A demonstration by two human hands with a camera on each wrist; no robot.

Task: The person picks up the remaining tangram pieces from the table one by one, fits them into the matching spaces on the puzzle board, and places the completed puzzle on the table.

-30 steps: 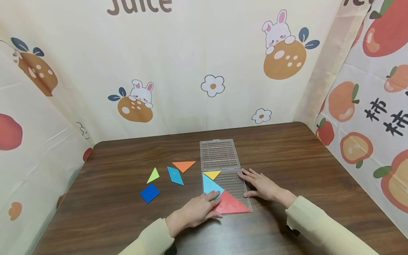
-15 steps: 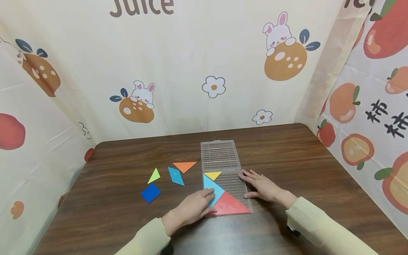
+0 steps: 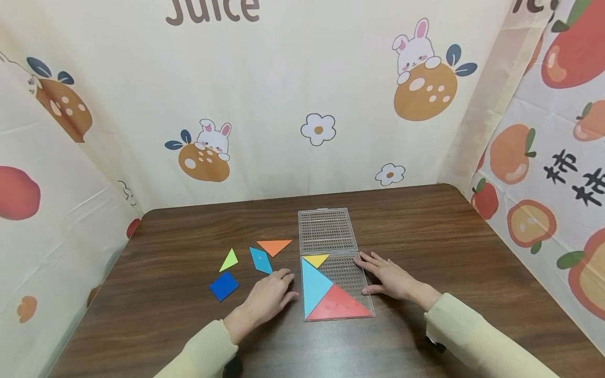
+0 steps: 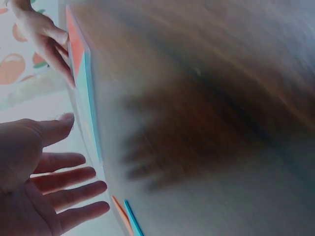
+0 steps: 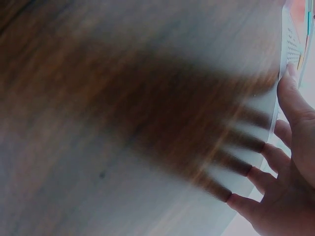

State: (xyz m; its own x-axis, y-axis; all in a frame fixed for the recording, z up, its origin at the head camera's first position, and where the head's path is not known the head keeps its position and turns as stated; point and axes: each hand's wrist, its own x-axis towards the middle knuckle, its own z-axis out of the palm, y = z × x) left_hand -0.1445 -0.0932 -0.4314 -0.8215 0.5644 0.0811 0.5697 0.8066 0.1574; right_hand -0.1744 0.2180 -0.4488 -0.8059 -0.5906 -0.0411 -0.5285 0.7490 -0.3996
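An opened clear plastic case [image 3: 348, 269] lies flat, its lower half holding three tangram pieces: a yellow triangle [image 3: 315, 260], a large light blue triangle [image 3: 314, 286] and a large red triangle [image 3: 337, 306]. My right hand [image 3: 392, 278] rests at the case's right edge, fingers spread, with the fingertips on the rim. Over the table left of the case is my left hand [image 3: 266, 296], fingertips near the blue parallelogram piece [image 3: 261, 260]. The left wrist view shows the left hand's fingers [image 4: 74, 196] extended and apart, with nothing between them.
Loose on the wooden table [image 3: 160, 294] lie an orange triangle [image 3: 274, 247], a lime-green triangle [image 3: 229, 261] and a dark blue square [image 3: 224, 286]. The case's other half [image 3: 327, 231] lies behind. A printed curtain [image 3: 264, 105] stands around the table's back and sides.
My left hand has come off the light blue and red triangles in the case and moved left over the table. The right hand has stayed at the case's edge.
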